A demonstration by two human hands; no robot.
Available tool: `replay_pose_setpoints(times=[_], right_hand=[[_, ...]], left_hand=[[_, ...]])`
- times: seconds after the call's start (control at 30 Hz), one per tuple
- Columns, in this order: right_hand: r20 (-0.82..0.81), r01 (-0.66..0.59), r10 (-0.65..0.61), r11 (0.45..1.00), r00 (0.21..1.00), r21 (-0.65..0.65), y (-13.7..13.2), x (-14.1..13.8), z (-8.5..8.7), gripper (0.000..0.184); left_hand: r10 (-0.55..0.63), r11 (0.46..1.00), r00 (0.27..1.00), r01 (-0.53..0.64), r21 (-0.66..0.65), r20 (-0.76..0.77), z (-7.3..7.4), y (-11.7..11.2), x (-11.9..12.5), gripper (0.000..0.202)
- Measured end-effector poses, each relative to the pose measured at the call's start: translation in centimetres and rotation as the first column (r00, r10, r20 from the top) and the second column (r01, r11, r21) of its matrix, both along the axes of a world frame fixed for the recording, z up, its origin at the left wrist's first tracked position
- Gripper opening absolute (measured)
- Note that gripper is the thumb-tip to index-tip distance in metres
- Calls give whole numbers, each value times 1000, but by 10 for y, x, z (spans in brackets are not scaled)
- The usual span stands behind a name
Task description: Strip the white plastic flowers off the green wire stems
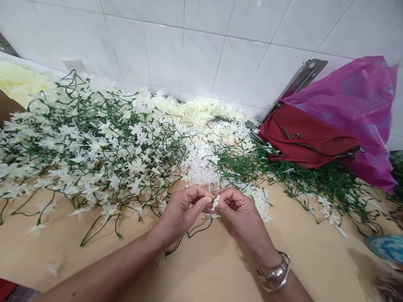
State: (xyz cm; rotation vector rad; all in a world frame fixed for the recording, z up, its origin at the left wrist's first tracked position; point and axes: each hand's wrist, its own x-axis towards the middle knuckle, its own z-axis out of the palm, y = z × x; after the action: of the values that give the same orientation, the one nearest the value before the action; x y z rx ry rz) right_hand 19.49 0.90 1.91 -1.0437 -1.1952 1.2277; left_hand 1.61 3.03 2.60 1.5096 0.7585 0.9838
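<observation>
Both my hands meet over the near middle of the table, pinching a small white artificial flower [215, 203] between them. My left hand [185, 209] has its thumb and forefinger closed at the flower's left side, near its green base. From the right, my right hand [241, 212] pinches the white petals, with a silver bangle on that wrist. A dark green stem [201, 230] hangs below my fingers and curves to the left; its far end carries another pale blossom [162, 260]. Loose white petals [201, 161] lie just beyond my hands.
A large heap of white flowers on green stems [103, 142] fills the left. Bare green stems [245, 161] spread to the right. A red bag [308, 134] and a purple plastic bag [355, 100] lean near the tiled wall [201, 54]. Yellowish petals [22, 82] lie far left.
</observation>
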Motion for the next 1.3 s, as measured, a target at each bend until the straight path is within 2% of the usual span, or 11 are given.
replay_pose_setpoints(times=[0.2,0.37,0.57,0.73,0.8,0.9,1.0,1.1,1.2,1.27,1.3], right_hand=[[-25,44,-45,998,999,-48,-2,-4,0,22],[-155,44,-62,992,986,-117,-2,-5,3,28],[-210,16,-22,999,978,-30,-2,-2,14,27],[-46,48,-46,999,998,24,-7,1,12,26],[61,31,-35,998,998,63,-10,0,9,35],[178,-55,40,995,983,84,-13,-5,6,54],[258,-89,68,994,964,69,-15,-10,4,57],[287,-94,63,991,956,95,-16,-15,4,62],[359,-19,-57,979,932,204,-20,-22,6,65],[363,28,-130,961,922,274,-23,-26,7,54],[353,42,-152,953,923,300,-25,-28,7,43]], left_hand=[[7,1000,1000,-7,-4,-22,3,0,0,20],[6,999,1000,-5,-47,17,5,-2,3,21],[20,994,991,-6,-109,135,9,3,2,23],[41,973,936,43,-229,350,9,8,0,24],[104,951,886,45,-307,452,9,10,0,29],[220,910,827,16,-414,517,9,12,-3,33],[267,891,800,8,-454,537,9,15,-5,29],[272,907,798,-26,-420,537,9,16,-5,25],[289,939,862,-170,-300,416,8,12,-2,19],[306,950,914,-273,-154,267,7,7,0,17],[311,950,929,-300,-81,200,6,4,1,18]])
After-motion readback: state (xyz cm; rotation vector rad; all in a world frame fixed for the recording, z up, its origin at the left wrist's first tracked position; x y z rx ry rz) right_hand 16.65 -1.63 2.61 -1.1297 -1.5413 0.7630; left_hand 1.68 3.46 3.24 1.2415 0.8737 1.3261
